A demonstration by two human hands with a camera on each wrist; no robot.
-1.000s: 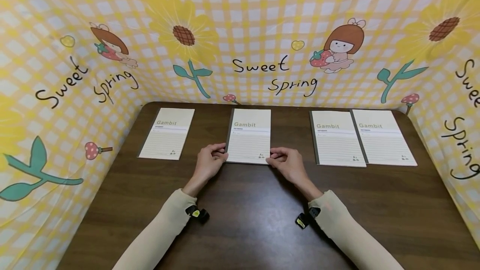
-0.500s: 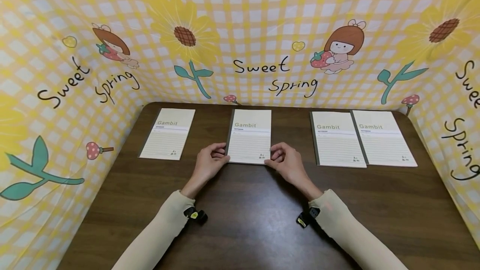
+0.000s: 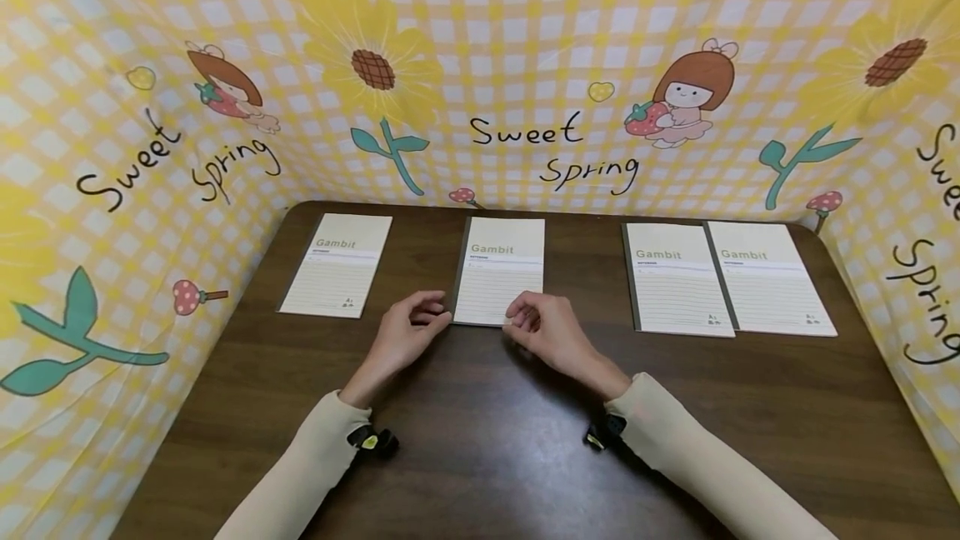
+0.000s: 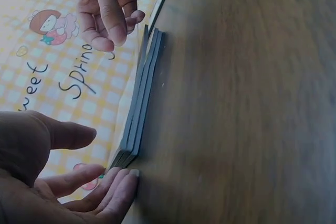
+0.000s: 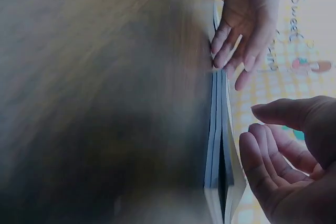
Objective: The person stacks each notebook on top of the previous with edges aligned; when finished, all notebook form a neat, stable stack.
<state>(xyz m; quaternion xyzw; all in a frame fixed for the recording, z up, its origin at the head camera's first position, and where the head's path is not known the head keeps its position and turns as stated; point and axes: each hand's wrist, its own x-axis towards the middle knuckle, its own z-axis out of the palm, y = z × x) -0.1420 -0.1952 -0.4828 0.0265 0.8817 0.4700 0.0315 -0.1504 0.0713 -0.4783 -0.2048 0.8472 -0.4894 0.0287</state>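
A small stack of cream Gambit notebooks [image 3: 498, 273] lies flat at the middle of the table, with layered dark edges visible in both wrist views. Beside its lower left corner is my left hand [image 3: 401, 336], fingers loosely bent and thumb apart from them. In the left wrist view, that hand's fingertips [image 4: 131, 174] are close to the stack's end; contact is unclear. My right hand [image 3: 555, 336] hovers at the lower right corner and hides it in the head view. Its thumb and fingers stand apart in the right wrist view, with nothing between them.
One Gambit notebook [image 3: 337, 265] lies to the left on the brown table [image 3: 480, 457]. Two more, a nearer notebook [image 3: 678, 282] and an outer notebook [image 3: 772, 282], touch or slightly overlap on the right. A yellow checked cloth [image 3: 525, 40] encloses the table's back and sides.
Both hands have let go of the stack's sides. My right hand has moved left over the corner; my left has drawn back slightly left. The notebooks stay in place.
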